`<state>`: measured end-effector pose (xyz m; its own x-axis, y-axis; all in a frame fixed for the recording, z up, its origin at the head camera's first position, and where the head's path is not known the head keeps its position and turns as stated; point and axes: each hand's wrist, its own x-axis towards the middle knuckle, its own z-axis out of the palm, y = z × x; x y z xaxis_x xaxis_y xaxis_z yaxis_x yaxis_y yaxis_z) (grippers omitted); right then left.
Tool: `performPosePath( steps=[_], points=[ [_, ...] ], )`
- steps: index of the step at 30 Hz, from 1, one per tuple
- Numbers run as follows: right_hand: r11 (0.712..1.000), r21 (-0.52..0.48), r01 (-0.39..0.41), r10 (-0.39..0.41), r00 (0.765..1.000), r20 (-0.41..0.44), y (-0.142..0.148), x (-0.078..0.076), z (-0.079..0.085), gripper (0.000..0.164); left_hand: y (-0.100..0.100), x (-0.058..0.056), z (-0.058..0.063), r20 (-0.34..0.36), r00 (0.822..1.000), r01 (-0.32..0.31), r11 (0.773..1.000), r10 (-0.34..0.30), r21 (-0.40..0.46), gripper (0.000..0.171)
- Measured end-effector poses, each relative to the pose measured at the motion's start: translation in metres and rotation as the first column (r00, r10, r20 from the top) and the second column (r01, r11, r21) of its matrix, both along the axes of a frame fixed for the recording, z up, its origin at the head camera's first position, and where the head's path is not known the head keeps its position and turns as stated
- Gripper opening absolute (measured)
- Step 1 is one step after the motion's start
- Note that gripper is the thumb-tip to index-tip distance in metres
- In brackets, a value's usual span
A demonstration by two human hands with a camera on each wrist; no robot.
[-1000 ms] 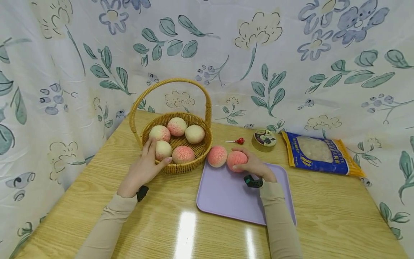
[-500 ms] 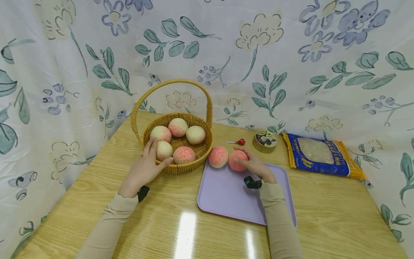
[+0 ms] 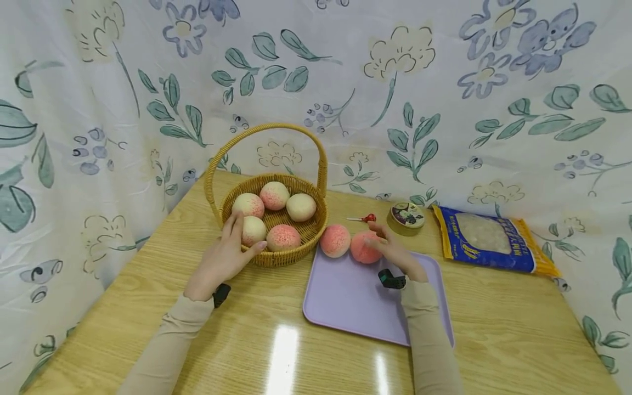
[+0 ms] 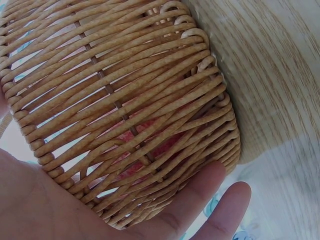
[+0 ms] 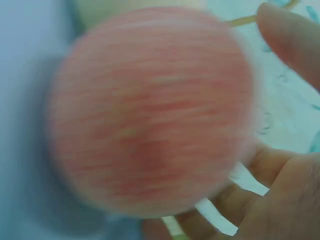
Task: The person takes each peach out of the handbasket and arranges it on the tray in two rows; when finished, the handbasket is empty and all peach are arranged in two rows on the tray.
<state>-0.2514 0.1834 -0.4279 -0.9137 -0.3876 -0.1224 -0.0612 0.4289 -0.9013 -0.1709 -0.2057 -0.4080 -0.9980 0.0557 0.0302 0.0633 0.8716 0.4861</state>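
My left hand [image 3: 220,260] rests against the near left side of a wicker basket [image 3: 281,259]. In the left wrist view its straight fingers [image 4: 226,212] lie along the woven outer wall. Several pink and cream peaches [image 3: 283,237] sit in the basket. My right hand [image 3: 398,257] is at a pink peach [image 3: 363,249] on the back of a lilac tray [image 3: 348,302]. The right wrist view shows that peach [image 5: 150,115] blurred, with the thumb [image 5: 292,40] lifted off it and the fingers spread beside it. Another peach [image 3: 336,241] stands left of it.
Behind the tray lie a red lollipop [image 3: 362,218] and a round tin [image 3: 407,218]. A blue and yellow food bag [image 3: 494,240] is at the back right. The basket's tall handle [image 3: 270,127] arches above it, before a floral curtain [image 3: 316,66].
My right fingers and thumb have loosened from the pink peach and drawn slightly back to the right; the peach stays on the tray. My left hand has kept its place on the basket.
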Motion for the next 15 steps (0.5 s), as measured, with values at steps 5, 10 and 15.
performPosePath(
  steps=[5, 10, 15],
  points=[
    [0.998, -0.057, 0.028, -0.033, 0.997, -0.075, -0.004, -0.007, 0.022, 0.057, 0.000, 0.001, 0.001, -0.005, 1.000, -0.007, 1.000, 0.007, 0.002, 0.101],
    [0.986, -0.164, -0.023, 0.007, 0.995, -0.099, -0.024, -0.017, 0.046, 0.051, 0.000, 0.000, 0.001, -0.005, 1.000, -0.013, 1.000, 0.013, -0.001, 0.103],
    [0.966, -0.204, -0.160, 0.140, 0.984, -0.108, -0.061, -0.028, 0.066, 0.051, 0.001, 0.000, 0.000, -0.007, 1.000, -0.007, 1.000, 0.007, 0.006, 0.105]
  ],
)
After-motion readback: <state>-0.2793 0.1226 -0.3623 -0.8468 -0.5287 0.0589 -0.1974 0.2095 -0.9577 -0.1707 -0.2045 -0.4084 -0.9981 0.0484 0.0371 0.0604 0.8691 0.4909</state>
